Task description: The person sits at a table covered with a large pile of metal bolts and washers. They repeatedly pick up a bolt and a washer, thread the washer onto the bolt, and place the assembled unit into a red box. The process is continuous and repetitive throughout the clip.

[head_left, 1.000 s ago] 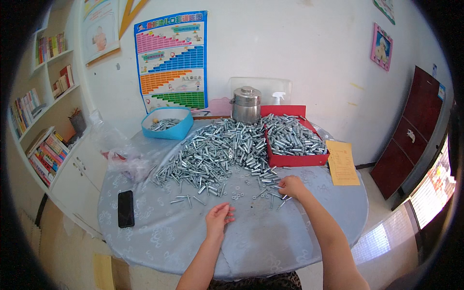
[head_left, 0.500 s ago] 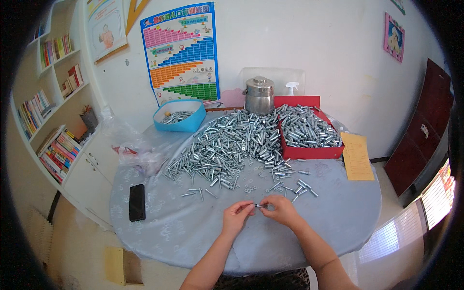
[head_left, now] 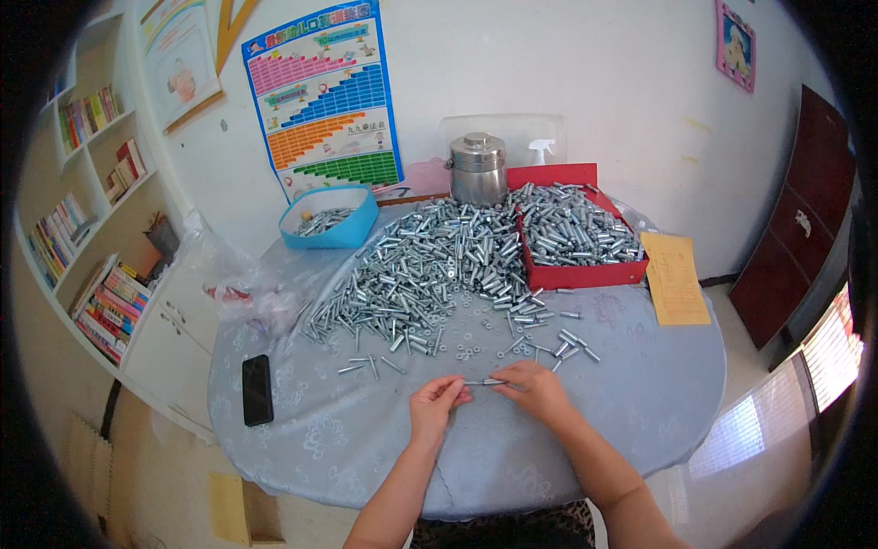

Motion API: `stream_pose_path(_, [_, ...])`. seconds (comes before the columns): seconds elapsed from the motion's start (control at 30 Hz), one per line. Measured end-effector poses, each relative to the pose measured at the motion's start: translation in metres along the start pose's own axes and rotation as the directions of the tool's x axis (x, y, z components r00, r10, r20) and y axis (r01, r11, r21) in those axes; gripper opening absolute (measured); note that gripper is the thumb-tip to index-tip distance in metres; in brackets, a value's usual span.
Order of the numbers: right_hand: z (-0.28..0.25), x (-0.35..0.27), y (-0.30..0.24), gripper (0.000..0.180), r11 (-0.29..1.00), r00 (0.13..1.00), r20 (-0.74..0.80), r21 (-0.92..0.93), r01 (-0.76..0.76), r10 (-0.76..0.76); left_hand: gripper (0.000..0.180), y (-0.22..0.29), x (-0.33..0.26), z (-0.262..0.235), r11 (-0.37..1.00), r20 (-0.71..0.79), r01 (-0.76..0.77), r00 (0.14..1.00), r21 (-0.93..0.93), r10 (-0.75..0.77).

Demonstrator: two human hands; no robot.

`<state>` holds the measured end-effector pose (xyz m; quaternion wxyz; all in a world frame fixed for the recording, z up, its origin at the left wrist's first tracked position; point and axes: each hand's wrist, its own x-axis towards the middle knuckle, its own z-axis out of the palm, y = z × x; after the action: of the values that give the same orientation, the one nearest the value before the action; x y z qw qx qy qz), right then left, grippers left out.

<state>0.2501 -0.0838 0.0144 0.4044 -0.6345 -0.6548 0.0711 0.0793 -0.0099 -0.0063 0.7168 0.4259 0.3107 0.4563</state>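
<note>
Over the near part of the table, my left hand [head_left: 436, 403] pinches a thin metal bolt [head_left: 472, 382] by one end. My right hand [head_left: 534, 390] grips a thicker metal sleeve [head_left: 492, 382], which meets the bolt end to end or slightly around it; I cannot tell which. Beyond my hands spreads a large pile of bolts and sleeves [head_left: 412, 274]. Several small nuts or washers [head_left: 466, 351] lie at its near edge. A few loose bolts [head_left: 373, 366] rest to the left, and loose sleeves [head_left: 576, 344] to the right.
A red box [head_left: 585, 276] full of metal parts stands at the back right, beside a yellow paper [head_left: 675, 279]. Behind the pile are a steel pot [head_left: 478, 174] and a blue basket [head_left: 331, 236]. A black phone [head_left: 258, 391] lies left, near plastic bags [head_left: 242, 284].
My hands have moved slightly apart, and more of the bolt shows between them. The whole view has shifted a little.
</note>
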Motion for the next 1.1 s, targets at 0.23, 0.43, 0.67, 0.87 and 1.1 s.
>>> stream_pose_path(0.23, [0.008,0.0,-0.01,0.022,0.993,0.992,0.038,0.025,0.118,-0.119,0.015,0.002,-0.009,0.005,0.914,0.109,-0.021,0.994,0.405,-0.026])
stream_pose_path(0.43, [0.011,0.005,-0.013,0.024,0.986,0.998,0.051,0.163,0.023,-0.032,0.016,0.0,-0.004,-0.001,0.987,0.092,0.007,0.995,0.159,-0.021])
stream_pose_path(0.67, [0.014,0.066,0.023,0.026,0.979,0.969,0.14,0.004,-0.205,0.202,0.014,0.009,0.008,-0.013,0.997,-0.166,0.027,0.985,-0.068,-0.038])
stream_pose_path(0.87, [0.045,0.115,0.056,0.025,0.969,0.945,0.234,-0.154,-0.194,0.226,0.014,0.011,0.011,-0.015,0.995,-0.217,0.007,0.976,-0.098,-0.029])
stream_pose_path(1.1, [0.053,0.128,0.047,0.021,0.935,0.91,0.303,-0.301,-0.189,0.282,0.015,0.009,0.011,-0.018,0.994,-0.194,-0.005,0.981,-0.113,-0.017])
